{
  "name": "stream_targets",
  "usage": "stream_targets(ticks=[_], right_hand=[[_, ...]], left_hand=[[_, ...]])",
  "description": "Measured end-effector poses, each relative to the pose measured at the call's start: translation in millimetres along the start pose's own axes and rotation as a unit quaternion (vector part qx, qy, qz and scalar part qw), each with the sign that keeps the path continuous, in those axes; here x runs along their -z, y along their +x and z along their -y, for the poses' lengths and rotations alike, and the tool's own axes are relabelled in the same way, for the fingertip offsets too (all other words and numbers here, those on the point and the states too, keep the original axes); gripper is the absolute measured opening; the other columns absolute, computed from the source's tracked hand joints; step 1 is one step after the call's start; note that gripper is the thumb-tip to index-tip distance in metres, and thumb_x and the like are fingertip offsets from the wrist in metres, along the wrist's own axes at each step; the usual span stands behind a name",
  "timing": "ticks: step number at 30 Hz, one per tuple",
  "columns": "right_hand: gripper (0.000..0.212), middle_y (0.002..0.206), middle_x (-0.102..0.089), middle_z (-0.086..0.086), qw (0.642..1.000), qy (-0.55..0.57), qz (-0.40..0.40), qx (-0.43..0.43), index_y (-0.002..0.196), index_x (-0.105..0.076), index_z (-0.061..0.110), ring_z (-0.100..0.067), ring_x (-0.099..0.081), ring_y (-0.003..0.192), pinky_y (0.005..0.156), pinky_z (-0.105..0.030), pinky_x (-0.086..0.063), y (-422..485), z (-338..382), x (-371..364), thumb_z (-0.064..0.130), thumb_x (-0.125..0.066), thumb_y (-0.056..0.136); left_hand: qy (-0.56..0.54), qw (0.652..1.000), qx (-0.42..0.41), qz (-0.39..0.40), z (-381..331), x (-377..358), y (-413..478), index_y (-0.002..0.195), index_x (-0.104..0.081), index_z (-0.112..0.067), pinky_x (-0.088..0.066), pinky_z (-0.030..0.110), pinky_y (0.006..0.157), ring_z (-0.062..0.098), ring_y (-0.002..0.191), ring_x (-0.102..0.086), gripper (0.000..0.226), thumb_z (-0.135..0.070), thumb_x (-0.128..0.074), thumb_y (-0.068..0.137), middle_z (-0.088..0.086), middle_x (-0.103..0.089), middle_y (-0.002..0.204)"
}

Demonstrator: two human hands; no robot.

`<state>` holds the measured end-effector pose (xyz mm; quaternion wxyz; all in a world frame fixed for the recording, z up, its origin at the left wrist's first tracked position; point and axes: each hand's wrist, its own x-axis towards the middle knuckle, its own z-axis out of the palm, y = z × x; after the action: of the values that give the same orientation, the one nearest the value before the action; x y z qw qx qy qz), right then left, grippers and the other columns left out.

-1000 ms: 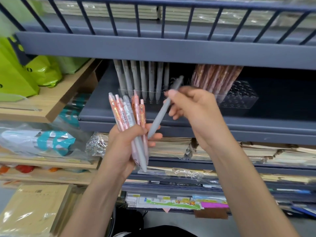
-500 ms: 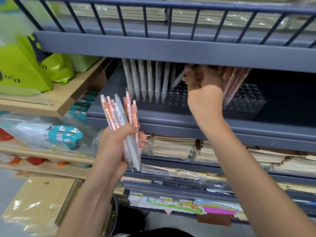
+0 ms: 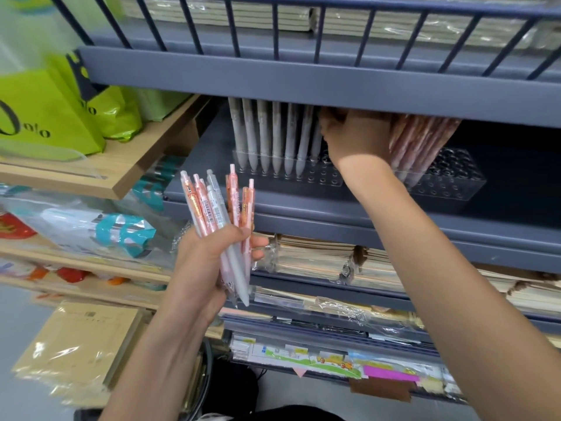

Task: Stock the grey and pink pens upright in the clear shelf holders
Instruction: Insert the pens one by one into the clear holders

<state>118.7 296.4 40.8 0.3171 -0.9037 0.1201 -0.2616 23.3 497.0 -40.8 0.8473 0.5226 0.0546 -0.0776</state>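
My left hand (image 3: 206, 262) grips a fanned bundle of pink and grey pens (image 3: 218, 205), tips down, in front of the shelf. My right hand (image 3: 355, 138) is inside the shelf, under the upper shelf's lip. It is closed on the top of a grey pen (image 3: 315, 141) that stands at the right end of a row of upright grey pens (image 3: 267, 138). That row stands in a clear holder (image 3: 321, 177) with open holes. Right of the hand, pink pens (image 3: 422, 147) lean in a second clear holder (image 3: 452, 180). My fingertips are partly hidden.
The upper shelf's grey front lip (image 3: 303, 86) hangs low over the pens. Green bags (image 3: 45, 117) sit on a wooden shelf (image 3: 121, 165) to the left. Wrapped notebooks (image 3: 315, 256) fill the shelves below, and kraft pads (image 3: 79, 338) lie at the lower left.
My right hand carried one grey pen from the bundle up into the shelf and stood it at the end of the grey row. The left hand stayed put with its bundle.
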Motion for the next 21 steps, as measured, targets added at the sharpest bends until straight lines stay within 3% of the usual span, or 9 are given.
stream_targets(ticks=[2, 4, 6, 8, 10, 13, 17, 21], right_hand=[[0.028, 0.112, -0.069, -0.009, 0.999, 0.018, -0.025, 0.007, 0.108, -0.066, 0.011, -0.028, -0.061, 0.11, 0.101, -0.035, -0.044, -5.4, -1.5, 3.9, 0.033, -0.052, 0.096], [0.013, 0.083, -0.07, -0.003, 0.995, 0.096, -0.031, 0.028, 0.084, -0.063, 0.019, -0.024, -0.067, 0.085, 0.084, -0.038, -0.053, -20.5, -3.6, 8.7, 0.028, -0.058, 0.092], [0.019, 0.067, -0.068, 0.005, 0.983, 0.176, 0.044, 0.025, 0.076, -0.065, 0.023, -0.01, -0.063, 0.063, 0.065, -0.032, -0.053, -44.7, -4.1, 14.5, 0.037, -0.064, 0.088], [0.023, 0.069, -0.07, 0.009, 0.969, 0.188, 0.156, 0.031, 0.076, -0.071, 0.027, 0.0, -0.058, 0.059, 0.061, -0.026, -0.049, -66.8, -6.9, 16.6, 0.049, -0.068, 0.083], [0.023, 0.068, -0.069, 0.009, 0.964, 0.173, 0.196, 0.058, 0.074, -0.074, 0.027, 0.001, -0.055, 0.06, 0.061, -0.021, -0.046, -80.7, -10.7, 17.4, 0.05, -0.073, 0.08], [0.02, 0.061, -0.062, 0.009, 0.956, 0.202, 0.205, 0.049, 0.074, -0.075, 0.023, 0.0, -0.044, 0.055, 0.056, -0.016, -0.04, -90.4, -17.6, 20.9, 0.042, -0.079, 0.078], [0.013, 0.07, -0.066, 0.002, 0.942, 0.265, 0.204, -0.013, 0.077, -0.074, 0.016, -0.004, -0.053, 0.063, 0.063, -0.023, -0.049, -96.0, -26.0, 30.4, 0.027, -0.08, 0.08], [0.005, 0.071, -0.072, 0.003, 0.922, 0.363, 0.113, -0.071, 0.083, -0.075, 0.013, -0.004, -0.063, 0.062, 0.059, -0.017, -0.05, -95.9, -39.5, 48.0, 0.017, -0.072, 0.087]], left_hand=[[-0.007, 1.0, 0.0, 0.005, -0.7, -0.4, 1.0, 0.111, -0.057, -0.001, -0.058, 0.027, 0.056, 0.024, 0.066, -0.074, 0.033, 0.004, -0.067, 0.08, 0.01, -0.074, 0.07], [-0.007, 1.0, -0.001, 0.009, -0.8, -3.1, 1.7, 0.109, -0.058, -0.002, -0.059, 0.028, 0.058, 0.026, 0.069, -0.075, 0.039, -0.002, -0.07, 0.072, 0.011, -0.075, 0.073], [-0.003, 1.0, -0.002, 0.017, 1.3, -6.8, 2.1, 0.107, -0.059, -0.002, -0.059, 0.028, 0.059, 0.027, 0.07, -0.076, 0.037, -0.001, -0.07, 0.073, 0.011, -0.076, 0.075], [0.002, 1.0, 0.002, 0.026, 4.4, -11.5, 2.4, 0.107, -0.059, -0.002, -0.059, 0.028, 0.059, 0.027, 0.07, -0.076, 0.035, 0.0, -0.069, 0.075, 0.013, -0.076, 0.076], [0.004, 0.999, 0.009, 0.034, 7.4, -17.4, 2.5, 0.109, -0.06, -0.001, -0.06, 0.03, 0.061, 0.029, 0.071, -0.076, 0.038, -0.002, -0.069, 0.072, 0.015, -0.076, 0.079], [0.01, 0.998, 0.004, 0.063, 11.6, -27.5, 1.4, 0.109, -0.061, 0.001, -0.061, 0.032, 0.062, 0.032, 0.071, -0.076, 0.035, 0.002, -0.067, 0.075, 0.016, -0.076, 0.082], [0.016, 0.996, 0.002, 0.083, 18.3, -38.1, 0.0, 0.107, -0.062, -0.001, -0.062, 0.034, 0.066, 0.037, 0.078, -0.076, 0.026, 0.008, -0.065, 0.083, 0.019, -0.076, 0.088], [0.019, 0.997, 0.007, 0.08, 23.5, -47.3, -1.1, 0.075, -0.076, -0.01, -0.061, 0.032, 0.061, 0.036, 0.075, -0.076, 0.018, 0.005, -0.065, 0.077, 0.022, -0.075, 0.08]])
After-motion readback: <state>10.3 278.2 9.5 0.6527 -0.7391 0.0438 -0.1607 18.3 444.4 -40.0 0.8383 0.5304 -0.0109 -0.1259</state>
